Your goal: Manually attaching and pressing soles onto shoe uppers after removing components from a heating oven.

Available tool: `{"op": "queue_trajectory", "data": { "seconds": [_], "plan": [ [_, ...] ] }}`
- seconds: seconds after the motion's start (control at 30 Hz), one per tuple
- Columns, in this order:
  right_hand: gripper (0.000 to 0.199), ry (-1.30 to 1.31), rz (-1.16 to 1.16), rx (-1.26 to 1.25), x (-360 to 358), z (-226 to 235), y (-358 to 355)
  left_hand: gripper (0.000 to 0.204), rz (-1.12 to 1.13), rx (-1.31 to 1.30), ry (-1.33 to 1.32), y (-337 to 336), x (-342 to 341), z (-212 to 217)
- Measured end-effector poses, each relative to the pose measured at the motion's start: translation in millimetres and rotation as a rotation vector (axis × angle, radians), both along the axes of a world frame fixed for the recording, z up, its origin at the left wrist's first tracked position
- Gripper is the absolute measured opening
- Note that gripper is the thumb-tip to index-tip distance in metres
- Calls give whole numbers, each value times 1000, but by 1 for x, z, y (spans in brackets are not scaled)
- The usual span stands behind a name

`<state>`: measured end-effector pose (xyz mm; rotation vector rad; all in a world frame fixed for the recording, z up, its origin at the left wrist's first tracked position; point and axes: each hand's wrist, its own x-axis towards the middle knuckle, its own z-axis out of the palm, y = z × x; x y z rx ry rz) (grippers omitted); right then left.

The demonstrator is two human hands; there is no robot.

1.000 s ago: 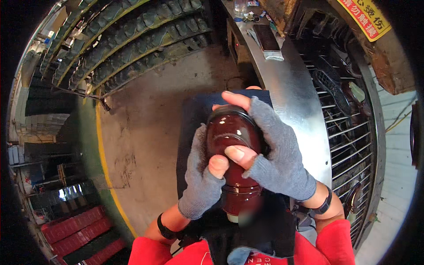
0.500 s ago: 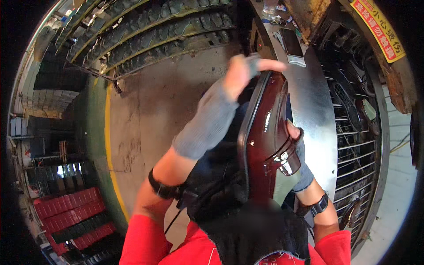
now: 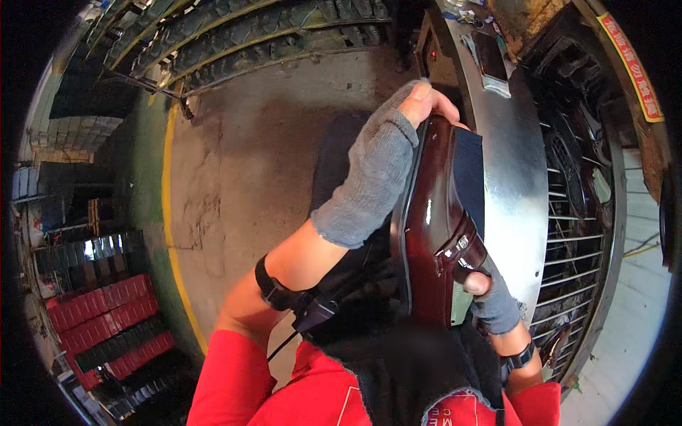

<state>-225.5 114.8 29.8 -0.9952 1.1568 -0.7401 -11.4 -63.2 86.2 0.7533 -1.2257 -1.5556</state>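
Observation:
A glossy dark brown-red leather shoe [image 3: 431, 213], with a strap and a metal buckle, lies lengthwise before my body, toe pointing away. Its dark sole edge runs along the left side, and a pale green last [image 3: 460, 302] shows in its opening. My left hand [image 3: 410, 126], in a grey fingerless glove, is wrapped over the toe; some fingertips are hidden behind it. Below the buckle, my right hand [image 3: 491, 302], gloved alike, grips the shoe's right side with the thumb on top. Its other fingers are out of sight.
To the right runs a metal bench [image 3: 515, 177] with a dark phone-like slab [image 3: 489, 60] on a pale cloth. Beyond it, a barred rack [image 3: 568, 241] holds more shoes. Shelves of dark shoe shapes [image 3: 284, 50] stand far off. Red slatted stacks [image 3: 103, 312] are at left.
My left hand, blurred with raised fingers before, has come down onto the toe. My right thumb has shifted from above the strap to below the buckle, nearer my body.

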Motion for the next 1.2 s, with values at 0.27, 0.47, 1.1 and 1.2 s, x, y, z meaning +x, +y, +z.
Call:
{"op": "queue_trajectory", "data": {
  "seconds": [0.27, 0.47, 1.1, 1.2],
  "plan": [
    [86, -282, -249, 170, 12, 24, -4, 29, -57, 200, -427, 67, 41, 10],
    [100, -272, -209, 155, 12, 23, -5, 27, -101, -46, -595, 79, 36, 20],
    [114, -348, -135, 99, 7, 0, -11, 39, 3, -257, -604, 86, 55, -9],
    [108, -307, -170, 125, 8, 4, -9, 50, -7, -315, -611, 85, 51, 1]
  ]
}}
